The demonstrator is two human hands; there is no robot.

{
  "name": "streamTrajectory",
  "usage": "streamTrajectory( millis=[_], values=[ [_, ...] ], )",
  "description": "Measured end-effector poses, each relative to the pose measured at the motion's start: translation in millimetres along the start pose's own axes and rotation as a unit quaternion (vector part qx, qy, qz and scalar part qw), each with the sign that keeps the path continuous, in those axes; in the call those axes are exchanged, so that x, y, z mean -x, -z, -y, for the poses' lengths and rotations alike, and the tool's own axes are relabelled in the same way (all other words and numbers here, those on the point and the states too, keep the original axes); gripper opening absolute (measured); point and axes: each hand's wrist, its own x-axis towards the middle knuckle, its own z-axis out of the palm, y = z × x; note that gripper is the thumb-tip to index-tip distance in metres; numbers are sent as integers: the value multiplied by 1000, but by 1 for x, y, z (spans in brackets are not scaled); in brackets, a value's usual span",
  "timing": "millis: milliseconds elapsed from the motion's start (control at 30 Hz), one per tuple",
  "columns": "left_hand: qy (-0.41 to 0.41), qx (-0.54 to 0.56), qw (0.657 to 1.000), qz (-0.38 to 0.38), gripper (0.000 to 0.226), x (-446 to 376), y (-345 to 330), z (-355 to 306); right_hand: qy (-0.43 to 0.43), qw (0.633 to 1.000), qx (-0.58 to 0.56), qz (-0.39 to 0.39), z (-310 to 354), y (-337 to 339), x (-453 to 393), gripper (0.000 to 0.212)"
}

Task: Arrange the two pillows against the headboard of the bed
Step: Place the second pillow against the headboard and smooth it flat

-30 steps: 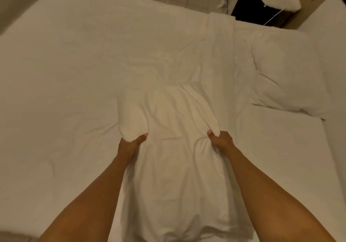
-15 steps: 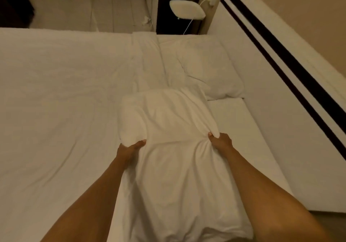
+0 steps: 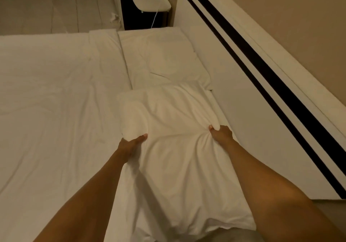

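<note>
I hold a white pillow (image 3: 174,122) lengthwise in front of me. My left hand (image 3: 131,145) grips its left edge and my right hand (image 3: 221,134) bunches the fabric on its right side. Its far end overlaps the near edge of a second white pillow (image 3: 164,62), which lies flat at the bed's far corner beside the headboard (image 3: 262,99). The headboard is white with two black stripes and runs along the right. The held pillow's right side is close to the headboard; I cannot tell whether it touches.
The white sheet of the bed (image 3: 46,101) spreads out to the left, with a folded strip (image 3: 104,54) next to the far pillow. A white lamp (image 3: 151,2) with a cord sits past the bed's far end. Tiled floor (image 3: 56,7) lies beyond.
The view has swung right, bringing the headboard into sight. The held pillow has moved right toward the headboard and up against the far pillow. Both hands keep their grip.
</note>
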Motion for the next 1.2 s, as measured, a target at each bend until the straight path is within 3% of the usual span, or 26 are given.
streamTrajectory(
  millis=[233,367,500,600,700,767,900,1100,1200],
  values=[
    [18,5,1000,6,126,-61,-93,18,8,1000,7,13,-37,43,-94,50],
    [22,9,1000,6,88,-64,-143,5,16,1000,24,12,-53,54,-146,51],
    [17,-9,1000,19,79,-87,-175,6,12,1000,21,6,-66,63,-187,50],
    [4,-2,999,37,88,-102,-195,5,13,1000,20,-4,-75,72,-210,49],
    [10,-5,999,35,81,-113,-214,3,3,1000,21,-15,-86,79,-229,52],
    [12,-16,999,49,93,-121,-225,3,-12,1000,21,-20,-94,81,-243,56],
    [43,-32,997,63,104,-152,-231,18,-24,999,36,-20,-109,69,-266,59],
    [57,-87,994,30,98,-183,-223,51,24,996,83,-14,-129,19,-281,60],
    [53,-126,990,44,78,-192,-228,57,23,993,117,-7,-143,-4,-278,56]
  ],
)
